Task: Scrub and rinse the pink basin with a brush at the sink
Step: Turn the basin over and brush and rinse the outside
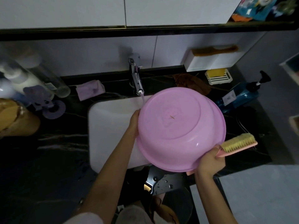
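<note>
The pink basin (179, 130) is turned with its underside toward me, tilted over the white sink (110, 131). My left hand (135, 123) holds its left rim, fingers hidden behind it. My right hand (210, 160) grips the pink handle of a scrub brush (237, 143) at the basin's lower right edge; the yellow bristles point up and away from the basin. Water runs from the chrome tap (136, 81) and falls just behind the basin's upper left rim.
A blue pump bottle (241, 94) and a brown cloth (192, 83) lie right of the tap. A soap dish (218, 76) sits at the back right. White bottles (21, 78) and a purple block (90, 89) stand on the dark counter (64, 143) at left.
</note>
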A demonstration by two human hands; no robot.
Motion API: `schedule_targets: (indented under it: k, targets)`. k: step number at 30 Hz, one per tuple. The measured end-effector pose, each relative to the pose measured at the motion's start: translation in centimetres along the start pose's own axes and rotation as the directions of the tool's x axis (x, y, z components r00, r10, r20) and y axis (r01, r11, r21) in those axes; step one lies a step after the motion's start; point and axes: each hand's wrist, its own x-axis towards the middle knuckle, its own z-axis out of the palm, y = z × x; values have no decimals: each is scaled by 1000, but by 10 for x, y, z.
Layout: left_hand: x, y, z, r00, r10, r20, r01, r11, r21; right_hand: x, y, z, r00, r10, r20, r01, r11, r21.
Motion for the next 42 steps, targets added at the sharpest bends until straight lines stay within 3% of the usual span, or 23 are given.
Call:
schedule_targets:
  k: [2,6,11,14,15,18,23,25,27,29,33,37,39,42]
  targets:
    - [-7,-19,-3,999,-19,-47,15,997,-75,2,-3,1,1000,-17,6,17,1000,6]
    - [-41,-32,-5,999,34,6,-33,996,-89,6,-1,-2,1000,-13,6,13,1000,-22]
    - [-25,15,10,969,205,142,-226,962,153,8,5,-2,1000,8,20,-7,999,-37]
    - [-12,27,17,964,141,225,-189,959,213,9,3,-1,1000,-16,24,17,999,-30]
    - [-9,22,15,976,88,199,-124,977,176,9,3,-1,1000,-16,24,17,1000,-21]
    - [-17,-11,0,999,-26,-47,27,999,16,8,1,0,999,-28,29,28,1000,-10]
    - [-56,-41,0,994,59,-91,-72,987,-144,9,4,3,999,-4,43,5,1000,-6]
    - [-51,-26,0,980,176,-90,-183,979,-85,9,7,2,998,27,48,-27,1000,2]
    - [-39,-4,-1,962,271,12,-272,960,70,9,9,1,998,33,54,-33,999,5]
    - [-32,12,-1,981,177,81,-187,971,150,8,8,1,998,20,67,-21,1000,8]
    - [-20,4,-8,1000,19,12,-20,986,163,3,-3,4,995,-22,96,18,999,45]
    - [-32,4,-16,996,-93,11,82,924,373,11,-11,3,991,-30,133,24,999,47]
    - [-38,9,-24,995,-95,-23,94,856,508,21,-13,0,984,9,177,-13,1000,21]
    - [-40,12,-44,996,24,-84,38,743,669,31,-16,-2,951,124,284,-125,992,-15]
